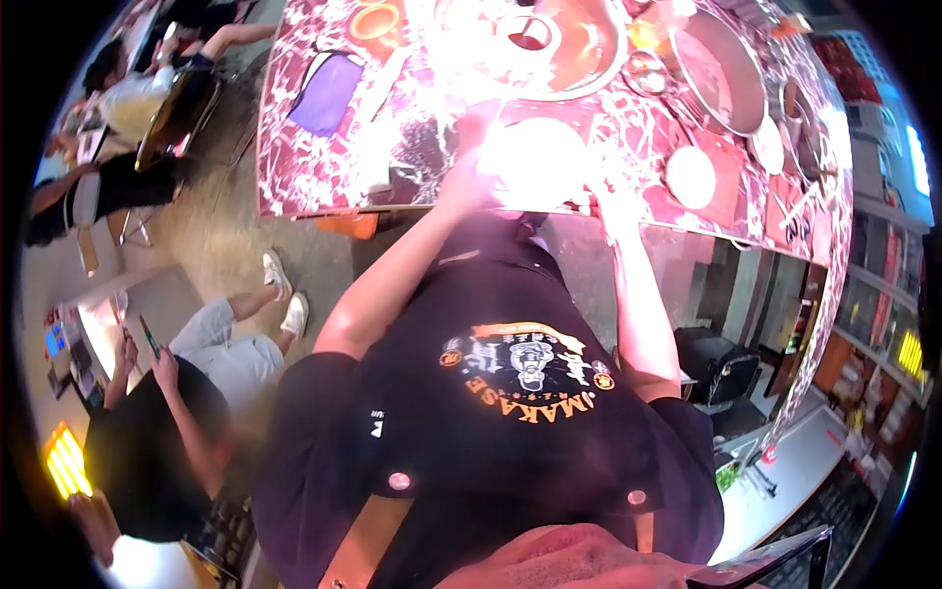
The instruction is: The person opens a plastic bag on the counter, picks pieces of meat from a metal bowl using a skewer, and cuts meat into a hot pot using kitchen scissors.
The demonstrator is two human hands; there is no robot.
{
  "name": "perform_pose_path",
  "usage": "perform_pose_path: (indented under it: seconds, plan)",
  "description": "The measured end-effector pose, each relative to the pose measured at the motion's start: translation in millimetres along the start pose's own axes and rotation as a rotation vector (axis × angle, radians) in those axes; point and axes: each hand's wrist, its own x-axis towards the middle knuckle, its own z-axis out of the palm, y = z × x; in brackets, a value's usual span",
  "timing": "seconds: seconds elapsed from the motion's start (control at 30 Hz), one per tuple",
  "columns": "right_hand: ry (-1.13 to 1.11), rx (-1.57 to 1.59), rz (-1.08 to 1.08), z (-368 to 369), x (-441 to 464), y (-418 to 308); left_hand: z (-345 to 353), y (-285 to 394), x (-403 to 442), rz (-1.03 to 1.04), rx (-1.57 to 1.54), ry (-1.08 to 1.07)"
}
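White disc (540,162) — between left hand (471,185) and right hand (613,188).

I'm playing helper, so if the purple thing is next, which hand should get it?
Probably the left hand: the purple thing lies on that side of the table, nearer to it. The right hand is farther, across the bright white shape.

Red marbled tabletop (294,177), purple cloth (327,95) at left, large round pan (595,41), metal pot (724,79) at right

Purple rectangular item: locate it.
In the head view, the purple item lies at upper left, near the left edge of the tabletop, below and left of the orange round item.
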Motion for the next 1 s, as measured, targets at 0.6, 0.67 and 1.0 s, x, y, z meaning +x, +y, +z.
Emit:
perform_pose_path:
  seconds: [0.6, 0.67, 1.0]
  plan:
    - [0.388, 0.152, -0.076, -161.5, 27.6, -12.3, -18.7, 24.1, -22.0, 0.031, 0.093, 0.048]
    - [0.28, 0.075, -0.025, -124.9, 8.1, -42.3, -15.9, 31.3, -22.2, 0.115, 0.107, 0.133]
    - [-0.462, -0.875, -0.688, -16.5, 31.2, -81.4, 12.4, 94.3, -19.0, 0.3, -0.085, 0.289]
